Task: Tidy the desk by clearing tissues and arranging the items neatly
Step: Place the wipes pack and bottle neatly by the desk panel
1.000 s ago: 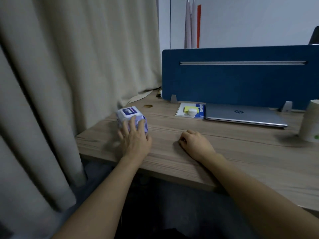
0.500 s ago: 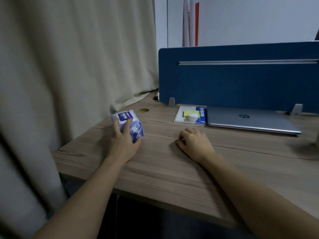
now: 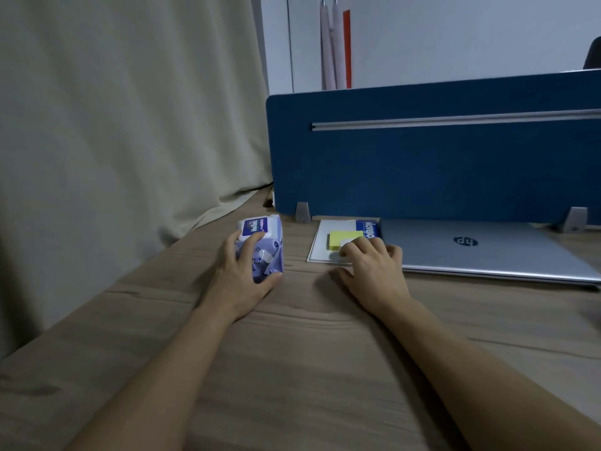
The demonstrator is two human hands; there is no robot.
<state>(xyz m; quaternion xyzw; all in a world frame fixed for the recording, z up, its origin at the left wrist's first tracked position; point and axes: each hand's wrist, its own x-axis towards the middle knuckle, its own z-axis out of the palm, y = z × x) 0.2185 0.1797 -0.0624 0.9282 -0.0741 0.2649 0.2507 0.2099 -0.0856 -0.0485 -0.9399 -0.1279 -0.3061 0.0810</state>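
Note:
A purple and white pack of tissues point(image 3: 263, 242) lies on the wooden desk point(image 3: 292, 369) near its left side. My left hand point(image 3: 242, 271) grips the pack from the near side, fingers over its top and thumb at its right corner. My right hand point(image 3: 374, 265) reaches over a white notebook point(image 3: 322, 242) with a blue spine. Its fingertips touch a small white round object point(image 3: 344, 244) that sits by a yellow pad of sticky notes point(image 3: 341, 239) on the notebook. Most of the round object is hidden by my fingers.
A shut silver laptop point(image 3: 487, 249) lies right of the notebook, against a blue desk divider point(image 3: 439, 157) with metal feet. A beige curtain point(image 3: 113, 125) hangs along the desk's left edge. Pale rods and a red strip point(image 3: 335, 43) stand behind the divider.
My right hand moved forward from the bare desk onto the notebook, reaching the white round object. My left hand pushed the tissue pack farther back. The view shifted closer and left.

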